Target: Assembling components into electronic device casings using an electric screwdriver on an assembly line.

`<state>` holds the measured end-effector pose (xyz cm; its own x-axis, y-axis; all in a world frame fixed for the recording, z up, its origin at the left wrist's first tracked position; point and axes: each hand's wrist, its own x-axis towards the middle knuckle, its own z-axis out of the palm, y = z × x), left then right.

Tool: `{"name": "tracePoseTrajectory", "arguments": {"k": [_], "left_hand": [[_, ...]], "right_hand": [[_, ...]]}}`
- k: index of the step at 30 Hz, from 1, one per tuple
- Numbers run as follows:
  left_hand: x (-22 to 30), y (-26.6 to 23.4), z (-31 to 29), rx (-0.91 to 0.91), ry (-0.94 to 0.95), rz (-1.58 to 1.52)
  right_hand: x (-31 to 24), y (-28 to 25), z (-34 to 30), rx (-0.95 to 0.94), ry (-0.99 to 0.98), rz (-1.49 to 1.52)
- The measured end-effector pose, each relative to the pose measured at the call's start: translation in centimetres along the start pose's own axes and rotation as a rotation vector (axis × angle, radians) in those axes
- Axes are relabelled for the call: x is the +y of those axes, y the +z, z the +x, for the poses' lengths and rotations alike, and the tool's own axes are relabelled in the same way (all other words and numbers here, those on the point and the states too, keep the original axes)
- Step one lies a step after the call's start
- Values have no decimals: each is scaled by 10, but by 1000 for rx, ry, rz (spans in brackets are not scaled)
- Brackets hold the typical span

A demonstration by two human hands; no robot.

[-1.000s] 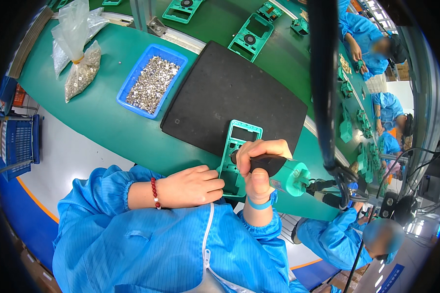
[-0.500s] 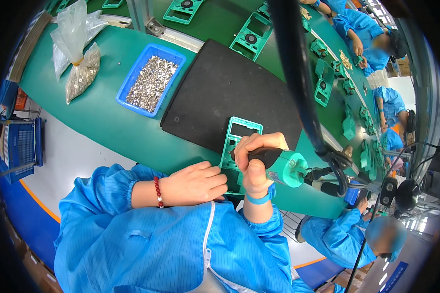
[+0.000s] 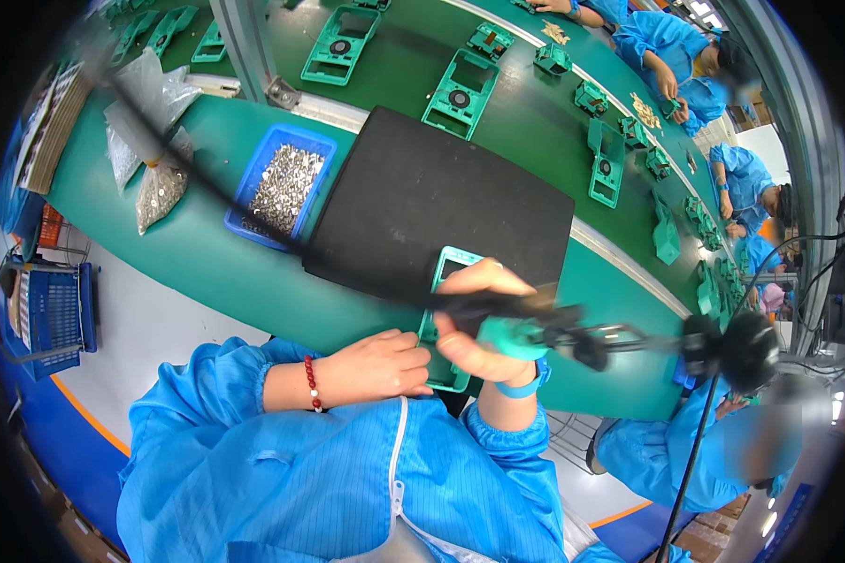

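Observation:
My right hand [image 3: 469, 355] is wrapped round a black and green electric screwdriver [image 3: 512, 336], tilted over a green plastic housing [image 3: 458, 253]. Its bit and much of its body are hidden by the hand and motion blur. At the housing's near left edge, my left hand [image 3: 380, 368] lies with its fingers bent together against the rim; the fingertips are partly hidden. The housing sits at the near edge of a black mat [image 3: 441, 197]. A dark, blurred cable [image 3: 207, 188] stretches from the upper left across to the screwdriver.
Left of the mat stands a blue bin [image 3: 253, 169] of small metal parts [image 3: 286, 188], with tied clear bags [image 3: 162, 192] beyond. Green housings [image 3: 460, 98] lie along the far belt. Co-workers [image 3: 676, 70] in blue sit at the right. A metal post [image 3: 244, 47] rises behind the bin.
The dark cable has swung from the upper right over to the left. My right hand and the screwdriver have shifted slightly, and the whole view has tilted a little. The left hand stays at the housing.

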<state>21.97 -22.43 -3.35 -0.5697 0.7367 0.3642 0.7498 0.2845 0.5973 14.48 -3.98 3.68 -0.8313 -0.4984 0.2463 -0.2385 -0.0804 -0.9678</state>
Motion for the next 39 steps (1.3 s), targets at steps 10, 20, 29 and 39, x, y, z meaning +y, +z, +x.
{"name": "tracePoseTrajectory", "arguments": {"k": [10, 20, 29, 39], "left_hand": [[-15, -20, -1, -200, -39, -57], [-52, -122, 102, -96, -58, 17], [-209, -48, 240, 128, -98, 125], [-240, -40, 247, 260, -89, 331]], "right_hand": [[-1, -12, -10, 246, -57, 274], [22, -64, -15, 968, -353, -125], [73, -56, -25, 945, -334, -335], [78, -62, -30, 922, -255, -324]]}}
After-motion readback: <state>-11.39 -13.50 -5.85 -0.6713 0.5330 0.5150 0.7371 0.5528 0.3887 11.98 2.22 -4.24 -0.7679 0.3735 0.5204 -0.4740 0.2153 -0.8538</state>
